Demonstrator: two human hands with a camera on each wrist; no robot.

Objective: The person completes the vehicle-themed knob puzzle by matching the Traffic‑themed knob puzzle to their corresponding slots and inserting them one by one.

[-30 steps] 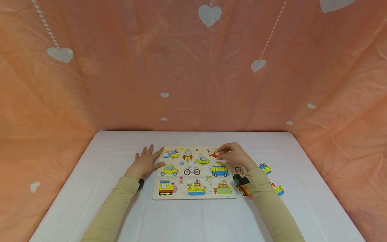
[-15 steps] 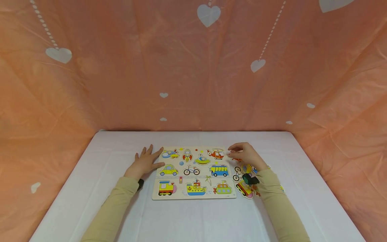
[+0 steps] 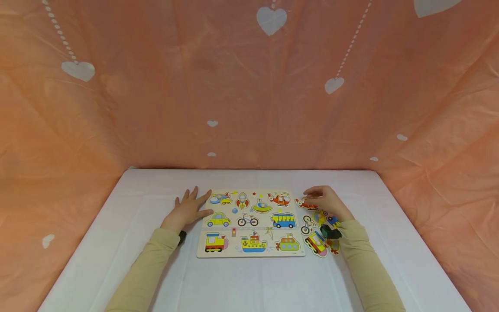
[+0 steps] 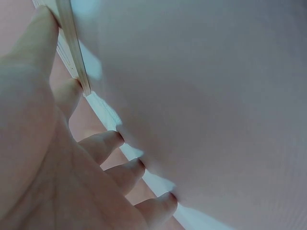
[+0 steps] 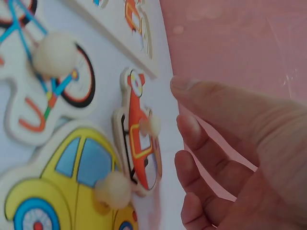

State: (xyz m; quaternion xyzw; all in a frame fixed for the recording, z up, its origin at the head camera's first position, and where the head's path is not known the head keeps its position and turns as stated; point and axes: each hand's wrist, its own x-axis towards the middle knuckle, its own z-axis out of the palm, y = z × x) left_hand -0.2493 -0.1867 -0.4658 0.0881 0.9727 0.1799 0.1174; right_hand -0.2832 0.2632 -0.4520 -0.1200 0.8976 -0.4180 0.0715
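Observation:
The wooden vehicle puzzle board (image 3: 249, 253) lies flat on the table. My left hand (image 3: 188, 212) is spread at its left edge. In the left wrist view, the thumb and a finger touch the board's edge (image 4: 74, 48), and the other fingertips rest on the cloth. Right of the board lies a red helicopter piece (image 5: 139, 139) with a round wooden knob. Over it is my right hand (image 3: 325, 201), fingers loosely bent and holding nothing. The right wrist view shows a gap between fingertips and knob. Beside the helicopter are a bicycle piece (image 5: 53, 86) and a yellow car piece (image 5: 81, 177).
A train piece (image 3: 316, 243) lies near the board's lower right corner. Other loose pieces are partly hidden under my right wrist. White cloth covers the table (image 3: 241, 286), with a pink heart-patterned curtain (image 3: 249, 95) around it.
My right hand has carried the helicopter piece rightward off the board's upper right corner, set it down beside the board and let go. My left hand has stayed put.

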